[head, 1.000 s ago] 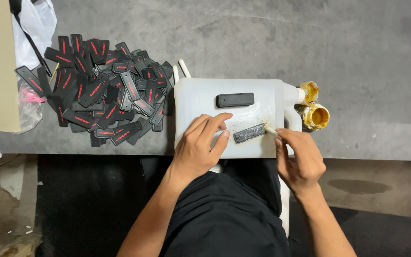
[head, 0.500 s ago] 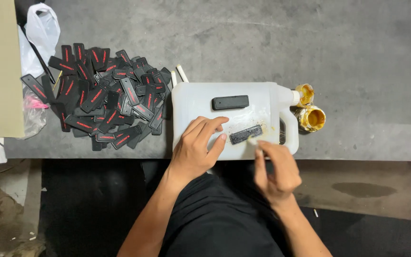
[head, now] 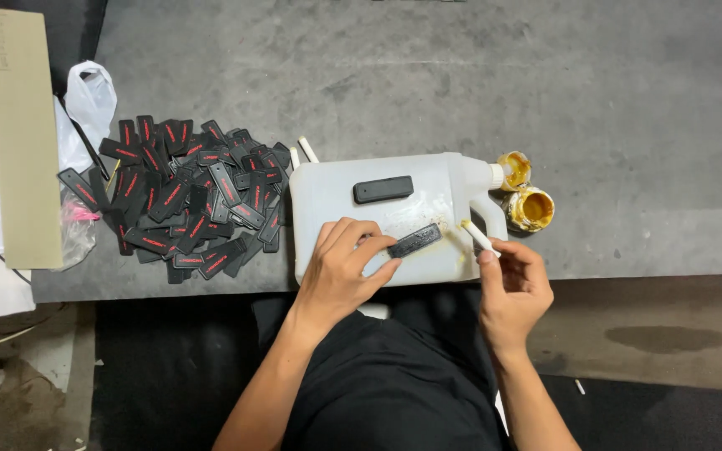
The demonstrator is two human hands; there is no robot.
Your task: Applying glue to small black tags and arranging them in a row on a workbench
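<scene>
- Head view: the left hand [head: 340,271] rests on a white plastic jug [head: 336,196] that lies on its side on the grey worktop [head: 461,75]. Its fingers [head: 359,236] are clamped on the near end of a flat black strip [head: 415,240], pinning it against the jug's side.
- The right hand [head: 513,288] is just off the jug's near right corner. Its fingers [head: 495,257] pinch a thin white stick [head: 478,236], whose far tip points up toward the jug's handle, close to the strip's free end.
- Yellowish smears show on the jug between the strip and the stick.
- A second black strip [head: 383,190] lies loose on the jug, just beyond the left fingers.
- Beyond the right fingers, by the jug's neck, stand two small open pots of yellow paste [head: 531,209].
- Well left of the left fingers, a heap of black strips with red marks [head: 181,200] covers the worktop, with a cardboard sheet [head: 22,138] and white plastic bags [head: 89,92] farther left.
</scene>
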